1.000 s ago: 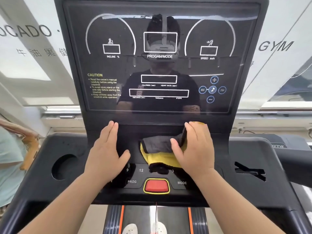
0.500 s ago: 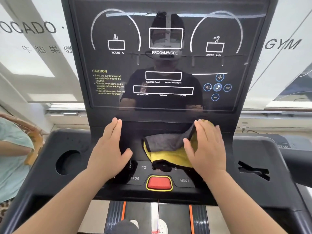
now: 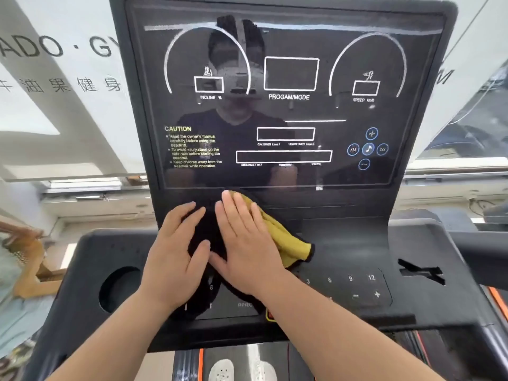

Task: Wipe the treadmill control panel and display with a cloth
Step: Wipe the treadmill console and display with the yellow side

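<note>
The treadmill's black glossy display (image 3: 286, 105) rises in front of me, dark, with white dial outlines and a reflection of a person. Below it lies the control panel (image 3: 349, 243) with number keys at the right. My right hand (image 3: 244, 240) presses flat on a yellow and dark grey cloth (image 3: 286, 240), which lies on the panel just under the display's lower edge. My left hand (image 3: 176, 257) rests flat on the panel right beside it, fingers spread, touching the cloth's dark edge. The red stop button is almost hidden under my right wrist.
A round cup holder (image 3: 118, 290) sits in the console's left wing and an X-shaped slot (image 3: 420, 273) in the right wing. The running belt and white shoes (image 3: 239, 369) show below. Another person stands at the far left (image 3: 16, 270). Windows with lettering lie behind.
My right hand has slid the cloth leftward across the panel until it meets my left hand. The number keys at the right are now uncovered. The view has shifted, so the console appears further right.
</note>
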Available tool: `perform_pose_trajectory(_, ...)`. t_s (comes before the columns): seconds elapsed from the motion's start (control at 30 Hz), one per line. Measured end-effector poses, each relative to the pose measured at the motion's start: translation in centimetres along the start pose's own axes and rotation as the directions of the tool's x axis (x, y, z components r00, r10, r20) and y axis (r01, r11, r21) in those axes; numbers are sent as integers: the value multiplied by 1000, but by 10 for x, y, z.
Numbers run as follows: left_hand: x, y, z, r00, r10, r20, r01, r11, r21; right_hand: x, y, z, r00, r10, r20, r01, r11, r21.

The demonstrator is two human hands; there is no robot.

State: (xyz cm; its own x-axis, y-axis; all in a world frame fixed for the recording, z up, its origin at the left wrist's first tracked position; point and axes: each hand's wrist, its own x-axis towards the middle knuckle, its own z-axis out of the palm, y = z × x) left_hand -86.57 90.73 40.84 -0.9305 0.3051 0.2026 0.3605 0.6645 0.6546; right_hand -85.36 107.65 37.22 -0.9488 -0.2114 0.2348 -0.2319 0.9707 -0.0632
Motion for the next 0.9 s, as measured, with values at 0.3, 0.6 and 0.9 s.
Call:
perform_pose_trajectory(0.3, 45, 2, -23, 964, 245, -100, -230, 963, 142, 17, 73, -24, 776, 580, -248, -611, 789, -68)
perform_pose_trajectory(0.6, 80, 16, -28, 913, 375, -159, -338, 915, 221, 65, 126, -88, 783, 513, -351, -567, 821, -65)
perform_pose_trajectory(0.9, 117, 49, -24, 851, 407, -332, -317, 902, 293, 135, 90, -124, 850, 196, -489, -208, 978, 30)
